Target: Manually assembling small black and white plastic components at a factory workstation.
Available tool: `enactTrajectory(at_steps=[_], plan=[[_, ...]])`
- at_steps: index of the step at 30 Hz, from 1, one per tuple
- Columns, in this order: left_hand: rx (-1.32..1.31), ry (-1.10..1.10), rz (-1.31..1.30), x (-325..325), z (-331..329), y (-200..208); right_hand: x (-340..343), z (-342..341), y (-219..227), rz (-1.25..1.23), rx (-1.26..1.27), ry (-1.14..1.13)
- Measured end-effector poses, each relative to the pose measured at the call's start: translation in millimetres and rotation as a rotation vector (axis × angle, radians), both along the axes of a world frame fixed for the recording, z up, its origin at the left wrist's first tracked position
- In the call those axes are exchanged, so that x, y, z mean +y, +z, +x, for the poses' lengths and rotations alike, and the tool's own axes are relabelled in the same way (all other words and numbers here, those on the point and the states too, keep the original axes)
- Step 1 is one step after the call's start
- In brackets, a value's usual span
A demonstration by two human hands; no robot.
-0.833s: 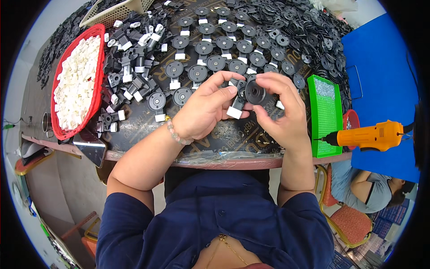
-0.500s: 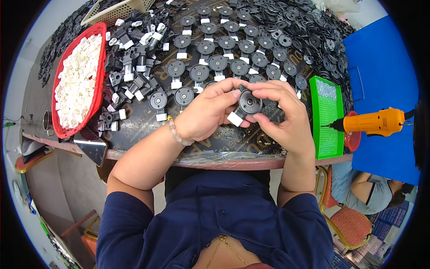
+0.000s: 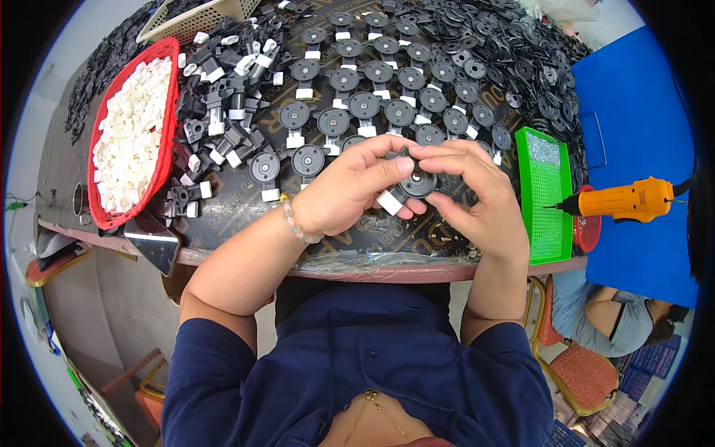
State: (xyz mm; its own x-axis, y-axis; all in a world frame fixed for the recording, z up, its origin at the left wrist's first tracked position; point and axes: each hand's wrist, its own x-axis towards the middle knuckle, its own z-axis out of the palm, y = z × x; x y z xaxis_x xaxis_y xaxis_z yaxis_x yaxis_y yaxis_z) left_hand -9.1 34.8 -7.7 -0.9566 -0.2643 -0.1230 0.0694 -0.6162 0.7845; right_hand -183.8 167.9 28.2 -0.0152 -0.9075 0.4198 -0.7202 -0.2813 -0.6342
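Observation:
Between both hands, just above the table's near part, is a black round disc part with a white end piece [image 3: 418,183]. My left hand [image 3: 361,179] is closed on it, with the thumb pressed on the disc's upper left and the fingers beneath. My right hand [image 3: 480,195] curves over its other side, index finger at the top edge and thumb close to the lower rim. Beyond my hands, similar black disc parts with white ends [image 3: 364,104] lie in rows on the dark table cover [image 3: 298,216]. Part of the held piece is hidden by fingers.
At the left, a red basket [image 3: 95,167] holds white pieces, beside a pile of black-and-white parts [image 3: 223,97]. Loose black discs [image 3: 484,45] heap at the back right. A green tray [image 3: 551,223] with small metal pieces and an orange electric screwdriver [image 3: 625,200] are at the right.
The disc part has turned slightly between my hands, and my left thumb has shifted further onto its face. My right hand has moved a little to the right.

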Motion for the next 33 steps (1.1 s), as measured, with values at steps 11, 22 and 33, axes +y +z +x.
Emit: enactTrajectory(at_steps=[11, 22, 33], plan=[[0.008, 0.027, -0.236, 7.8, 2.1, -9.8, 4.8, 4.8, 0.6, -0.024, 0.143, -0.097], [0.01, 0.264, -0.54, 3.2, 4.1, -2.9, 17.4, -25.6, -22.4, 0.282, 0.255, -0.295], [0.076, 0.444, -1.368, 9.2, 23.6, 27.6, 19.1, -25.5, -22.9, 0.156, 0.176, -0.41]])
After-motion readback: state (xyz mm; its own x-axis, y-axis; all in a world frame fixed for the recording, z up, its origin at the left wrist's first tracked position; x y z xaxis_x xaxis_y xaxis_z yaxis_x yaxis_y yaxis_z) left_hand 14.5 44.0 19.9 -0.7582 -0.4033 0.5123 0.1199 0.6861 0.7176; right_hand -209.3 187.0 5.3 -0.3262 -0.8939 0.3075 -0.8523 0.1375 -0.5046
